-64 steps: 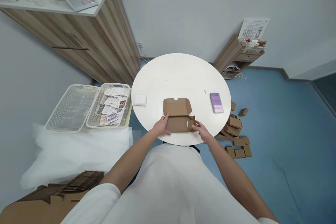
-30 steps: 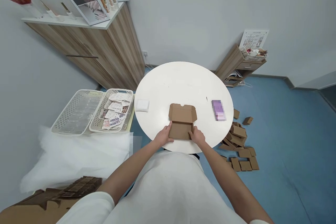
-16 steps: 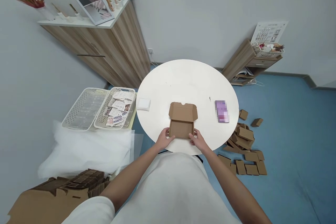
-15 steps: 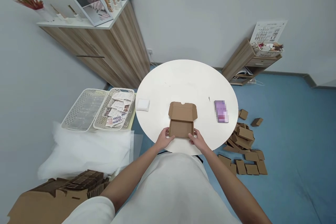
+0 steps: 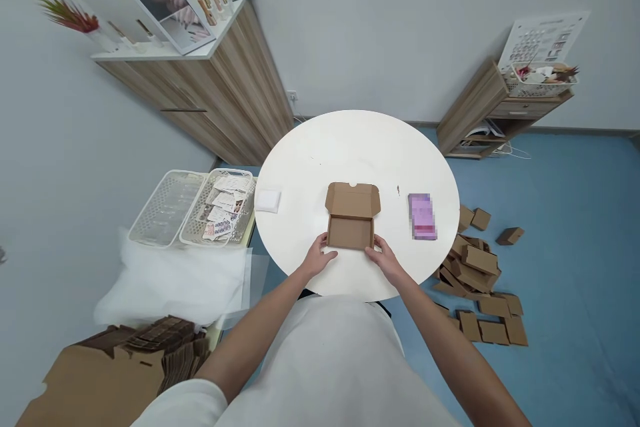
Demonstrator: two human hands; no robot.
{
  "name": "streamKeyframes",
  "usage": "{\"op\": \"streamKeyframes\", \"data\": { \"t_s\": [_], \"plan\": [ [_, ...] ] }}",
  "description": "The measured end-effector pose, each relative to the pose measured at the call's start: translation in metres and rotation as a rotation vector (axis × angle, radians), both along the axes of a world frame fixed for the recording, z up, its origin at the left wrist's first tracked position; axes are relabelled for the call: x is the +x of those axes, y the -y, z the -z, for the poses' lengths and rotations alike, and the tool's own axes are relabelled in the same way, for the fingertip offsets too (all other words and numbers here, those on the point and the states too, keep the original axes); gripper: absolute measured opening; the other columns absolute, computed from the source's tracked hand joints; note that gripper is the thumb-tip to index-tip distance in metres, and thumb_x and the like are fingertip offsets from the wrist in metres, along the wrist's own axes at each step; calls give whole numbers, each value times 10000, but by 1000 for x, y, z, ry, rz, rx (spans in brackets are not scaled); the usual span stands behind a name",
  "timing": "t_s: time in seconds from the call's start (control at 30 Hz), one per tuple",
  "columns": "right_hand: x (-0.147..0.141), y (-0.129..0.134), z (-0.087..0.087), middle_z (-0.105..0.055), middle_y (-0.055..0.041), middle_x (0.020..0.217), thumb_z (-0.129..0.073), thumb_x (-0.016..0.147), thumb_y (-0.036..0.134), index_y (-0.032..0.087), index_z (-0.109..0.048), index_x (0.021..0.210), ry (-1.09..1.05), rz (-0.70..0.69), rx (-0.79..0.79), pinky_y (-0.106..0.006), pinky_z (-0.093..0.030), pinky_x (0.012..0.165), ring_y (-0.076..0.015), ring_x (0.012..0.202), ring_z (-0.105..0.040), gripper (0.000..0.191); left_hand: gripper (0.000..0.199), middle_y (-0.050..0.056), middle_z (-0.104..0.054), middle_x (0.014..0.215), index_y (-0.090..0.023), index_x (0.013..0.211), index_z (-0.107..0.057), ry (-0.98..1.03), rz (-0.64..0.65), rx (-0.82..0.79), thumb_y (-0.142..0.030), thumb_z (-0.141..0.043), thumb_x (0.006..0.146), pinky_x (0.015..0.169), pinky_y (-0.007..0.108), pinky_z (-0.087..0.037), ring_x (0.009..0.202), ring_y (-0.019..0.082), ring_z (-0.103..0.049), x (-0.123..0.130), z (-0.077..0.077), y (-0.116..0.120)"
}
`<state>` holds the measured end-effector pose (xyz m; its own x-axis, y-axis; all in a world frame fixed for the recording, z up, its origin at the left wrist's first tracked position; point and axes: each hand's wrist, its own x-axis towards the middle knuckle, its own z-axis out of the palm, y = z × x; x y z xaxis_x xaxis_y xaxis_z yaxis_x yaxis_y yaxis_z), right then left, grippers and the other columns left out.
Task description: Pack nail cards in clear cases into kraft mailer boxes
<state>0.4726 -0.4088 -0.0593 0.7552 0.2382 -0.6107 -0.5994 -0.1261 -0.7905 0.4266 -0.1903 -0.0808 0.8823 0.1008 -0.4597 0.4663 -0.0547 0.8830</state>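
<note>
A small brown cardboard box [image 5: 351, 232] with its lid folded back lies on the white round table [image 5: 360, 147]. Its inside looks bare. My left hand [image 5: 318, 259] grips the box by its front left corner, fingers along the side wall and thumb in front. At the front right corner my right hand [image 5: 384, 257] holds it too, thumb on the front edge. To the right on the table lies a purple packet [image 5: 423, 215], partly blurred out. A stack of white squares [image 5: 269, 200] sits near the table's left edge.
Several folded cardboard boxes [image 5: 480, 260] lie piled on the floor to the right. Left of the table stand a basket of printed sachets [image 5: 223, 207] and a basket of clear packets [image 5: 167, 208]. White sheets [image 5: 170, 287] and a carton of flat cardboard [image 5: 105, 380] are nearer me.
Both hands and the box have shifted slightly away from me across the table. The lid remains folded back. My view has also moved a little.
</note>
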Motion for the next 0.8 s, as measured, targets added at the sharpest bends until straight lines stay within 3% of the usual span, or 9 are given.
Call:
{"op": "streamKeyframes", "data": {
  "t_s": [0.27, 0.37, 0.53, 0.67, 0.8],
  "plan": [
    [-1, 6, 9, -347, -73, 1335, -592, 683, 425, 249, -313, 1282, 55, -103, -53, -336, -426, 877, -172, 970, -545, 684, 797, 133, -259, 1399, -222, 1339, -218, -87, 10, 101, -286, -652, 674, 979, 410, -295, 1247, 269, -315, -14, 0, 3],
    [-8, 4, 13, -353, -89, 1304, -580, 677, 456, 236, -281, 1300, 111, -66, -183, -339, -436, 839, -172, 921, -536, 725, 789, 130, -292, 1382, -225, 1334, -233, -85, 40, 117, -299, -654, 671, 970, 403, -306, 1234, 262, -337, -19, -3, -2],
    [-26, -3, 6, -459, -88, 1118, -535, 712, 451, 221, -324, 1264, 448, 7, -401, -344, -441, 720, -134, 667, -455, 634, 705, 138, -399, 1295, -213, 1299, -301, -108, -27, 174, -330, -635, 689, 894, 378, -372, 1138, 240, -431, -23, -4, -16],
    [-35, -25, -7, -515, -58, 952, -538, 727, 426, 233, -420, 1186, 598, -139, -358, -320, -422, 621, -130, 574, -401, 512, 535, 135, -430, 1256, -189, 1253, -360, -68, -75, 284, -368, -523, 776, 825, 342, -413, 1078, 216, -465, -29, -4, -45],
    [-28, -77, -19, -563, -46, 853, -477, 778, 410, 250, -524, 1090, 631, -417, -318, -325, -415, 626, -147, 575, -436, 354, 480, 126, -430, 1232, -187, 1220, -394, 14, -157, 445, -381, -491, 791, 874, 364, -392, 1097, 227, -446, -25, -5, -101]
  ]
}}
